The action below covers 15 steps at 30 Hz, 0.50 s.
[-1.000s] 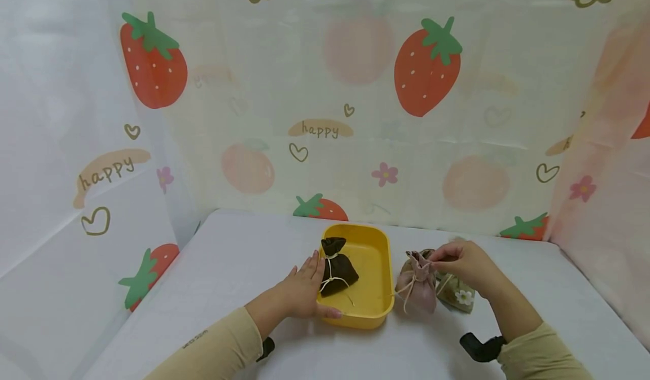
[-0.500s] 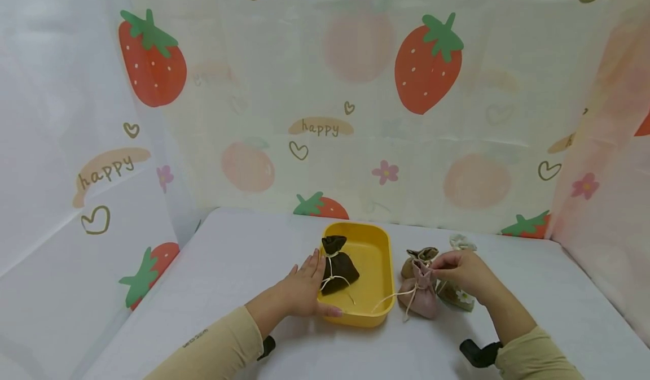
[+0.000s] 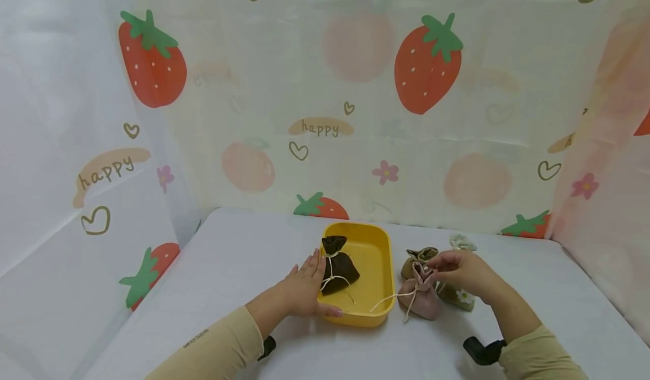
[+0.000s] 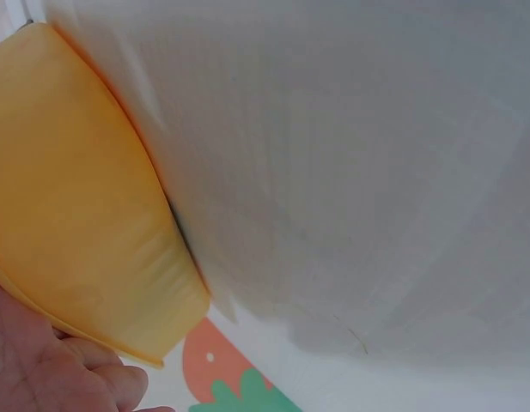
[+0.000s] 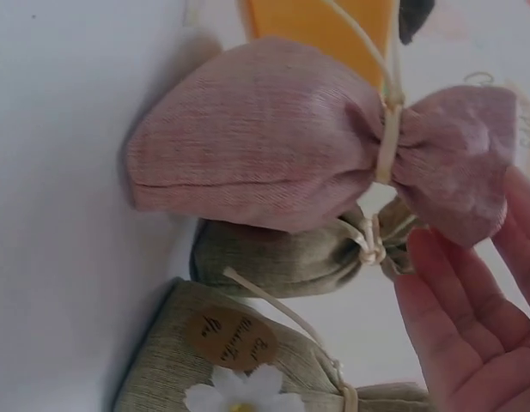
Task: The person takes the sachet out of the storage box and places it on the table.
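In the head view my left hand (image 3: 299,289) lies with fairly straight fingers along the left side of a yellow plastic tub (image 3: 373,273), its thumb at the near corner. A dark brown drawstring pouch (image 3: 341,273) leans inside the tub against that side. To the right of the tub my right hand (image 3: 464,273) pinches the gathered top of a pink drawstring pouch (image 5: 256,137), whose base is down on the table. Its cream cord trails toward the tub rim. Right behind it stand a brown pouch (image 5: 273,257) and a green pouch with a white flower (image 5: 196,343).
The white-covered table (image 3: 254,239) ends at a hanging backdrop (image 3: 355,160) printed with strawberries. Another pale pouch top (image 3: 462,243) shows behind my right hand. Black wrist mounts (image 3: 482,350) sit below the wrists.
The pink pouch has come down slightly and its cord now reaches over the tub's edge. My right hand has shifted a little at its top; the left hand has stayed still.
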Each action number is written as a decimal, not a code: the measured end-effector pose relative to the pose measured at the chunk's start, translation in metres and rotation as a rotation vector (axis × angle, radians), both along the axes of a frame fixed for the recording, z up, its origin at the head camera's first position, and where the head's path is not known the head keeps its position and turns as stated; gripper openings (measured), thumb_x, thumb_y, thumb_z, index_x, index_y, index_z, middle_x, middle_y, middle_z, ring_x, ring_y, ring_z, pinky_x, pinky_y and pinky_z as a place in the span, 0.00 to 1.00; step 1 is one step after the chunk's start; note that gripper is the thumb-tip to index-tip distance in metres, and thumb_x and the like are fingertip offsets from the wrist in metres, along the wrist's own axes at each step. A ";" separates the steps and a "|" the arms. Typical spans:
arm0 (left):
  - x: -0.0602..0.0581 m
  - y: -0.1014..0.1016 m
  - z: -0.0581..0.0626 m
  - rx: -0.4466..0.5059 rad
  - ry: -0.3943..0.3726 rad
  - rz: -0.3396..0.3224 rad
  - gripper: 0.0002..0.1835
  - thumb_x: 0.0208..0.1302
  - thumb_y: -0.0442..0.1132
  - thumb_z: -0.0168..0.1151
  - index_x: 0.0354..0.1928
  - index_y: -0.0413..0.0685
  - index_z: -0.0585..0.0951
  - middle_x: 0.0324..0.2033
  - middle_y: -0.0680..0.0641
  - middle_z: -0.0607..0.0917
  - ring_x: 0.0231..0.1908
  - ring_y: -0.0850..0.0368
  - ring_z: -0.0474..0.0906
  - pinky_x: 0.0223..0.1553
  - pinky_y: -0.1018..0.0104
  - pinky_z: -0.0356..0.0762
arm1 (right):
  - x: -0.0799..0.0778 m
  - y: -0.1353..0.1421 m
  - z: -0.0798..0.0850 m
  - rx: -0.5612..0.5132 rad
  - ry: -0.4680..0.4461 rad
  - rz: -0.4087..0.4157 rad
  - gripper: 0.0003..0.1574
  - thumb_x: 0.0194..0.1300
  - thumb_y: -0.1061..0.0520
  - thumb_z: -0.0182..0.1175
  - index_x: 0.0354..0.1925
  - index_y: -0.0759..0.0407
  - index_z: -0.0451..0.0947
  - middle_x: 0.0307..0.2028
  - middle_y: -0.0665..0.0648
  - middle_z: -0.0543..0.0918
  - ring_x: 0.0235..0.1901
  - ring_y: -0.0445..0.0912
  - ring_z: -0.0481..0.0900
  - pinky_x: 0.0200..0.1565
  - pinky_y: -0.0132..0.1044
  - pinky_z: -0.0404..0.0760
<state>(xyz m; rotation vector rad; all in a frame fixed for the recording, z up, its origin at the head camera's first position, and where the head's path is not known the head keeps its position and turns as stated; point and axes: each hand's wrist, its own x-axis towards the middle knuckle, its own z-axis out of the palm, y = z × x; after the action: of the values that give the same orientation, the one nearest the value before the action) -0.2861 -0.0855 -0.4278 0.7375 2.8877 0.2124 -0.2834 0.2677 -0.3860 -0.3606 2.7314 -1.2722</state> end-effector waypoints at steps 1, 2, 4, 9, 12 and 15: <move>0.000 0.000 0.000 -0.001 0.000 0.000 0.68 0.36 0.83 0.43 0.70 0.39 0.41 0.70 0.38 0.37 0.69 0.45 0.39 0.65 0.46 0.45 | 0.000 0.001 0.001 0.003 0.002 -0.006 0.20 0.54 0.53 0.66 0.44 0.60 0.80 0.39 0.55 0.83 0.40 0.45 0.78 0.38 0.36 0.77; 0.000 0.000 0.000 0.002 -0.003 0.000 0.68 0.37 0.83 0.43 0.70 0.39 0.41 0.70 0.38 0.37 0.69 0.45 0.39 0.64 0.46 0.45 | 0.000 0.002 0.002 0.000 0.005 -0.009 0.21 0.54 0.53 0.66 0.45 0.61 0.80 0.39 0.56 0.83 0.40 0.45 0.78 0.38 0.36 0.77; 0.000 0.000 0.001 0.006 -0.007 -0.001 0.68 0.37 0.83 0.44 0.70 0.39 0.42 0.70 0.38 0.37 0.69 0.45 0.39 0.64 0.46 0.45 | 0.000 0.004 0.003 -0.008 0.013 -0.008 0.22 0.55 0.53 0.66 0.46 0.62 0.79 0.40 0.57 0.82 0.40 0.45 0.78 0.38 0.35 0.77; 0.000 0.000 0.003 0.009 -0.010 -0.003 0.68 0.38 0.82 0.45 0.70 0.38 0.42 0.70 0.37 0.38 0.69 0.44 0.40 0.64 0.46 0.46 | -0.001 0.007 0.006 -0.045 0.008 0.017 0.24 0.56 0.53 0.64 0.48 0.66 0.77 0.43 0.60 0.82 0.42 0.46 0.79 0.40 0.35 0.78; 0.000 0.000 0.003 0.012 -0.010 -0.002 0.67 0.39 0.82 0.45 0.70 0.38 0.42 0.70 0.37 0.38 0.69 0.44 0.40 0.64 0.45 0.46 | 0.000 0.008 0.008 -0.063 0.008 0.029 0.25 0.56 0.53 0.64 0.49 0.67 0.76 0.43 0.62 0.81 0.42 0.47 0.79 0.41 0.36 0.78; 0.000 0.000 0.002 0.016 -0.012 -0.002 0.67 0.39 0.81 0.46 0.70 0.38 0.42 0.70 0.38 0.38 0.69 0.44 0.40 0.64 0.45 0.46 | 0.001 0.008 0.010 -0.063 0.012 0.033 0.25 0.57 0.53 0.64 0.49 0.68 0.76 0.43 0.63 0.81 0.42 0.47 0.79 0.42 0.37 0.78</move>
<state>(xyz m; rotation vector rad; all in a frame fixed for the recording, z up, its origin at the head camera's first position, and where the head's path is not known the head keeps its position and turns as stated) -0.2860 -0.0850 -0.4254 0.7393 2.8776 0.2390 -0.2822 0.2760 -0.3756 -0.4191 2.6886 -1.3539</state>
